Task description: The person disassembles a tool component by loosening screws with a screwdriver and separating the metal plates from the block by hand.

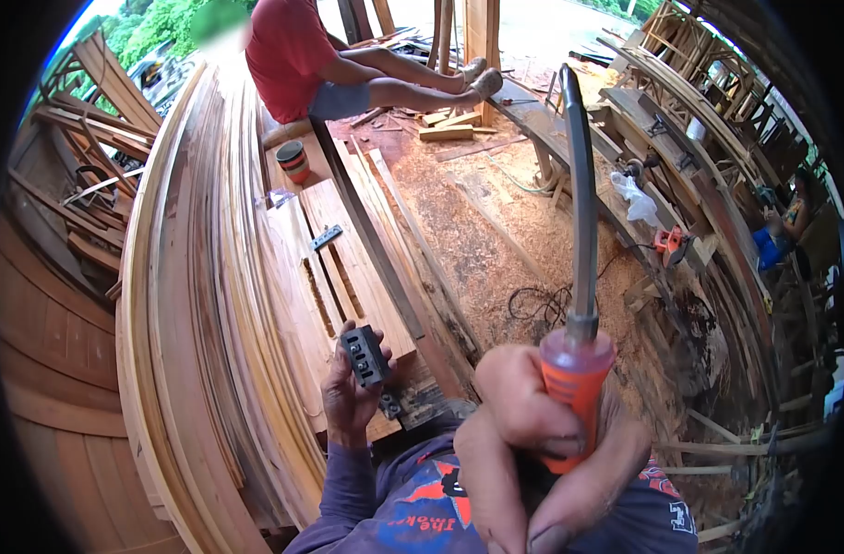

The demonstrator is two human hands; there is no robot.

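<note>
My right hand (542, 434), large and close to the camera, is closed around the orange handle of a screwdriver (581, 194). Its long dark shaft points up and away, and the tip looks slightly curved. In my left hand (351, 402) is a dark slotted metal block (366, 355), gripped between fingers and thumb, with small screw-like parts in its slots. Beyond it lies a pale wooden board (376, 295) with long cut slots. A similar grey metal piece (326, 237) rests on that board. Another small dark metal part (389, 404) lies just below my left hand.
Long wooden planks (196, 277) run along the left. A striped cup (293, 162) stands past the board. A person (293, 55) in a red shirt sits ahead, legs stretched to a bench (551, 129). Sawdust covers the floor (468, 231); an orange power tool (669, 242) is at right.
</note>
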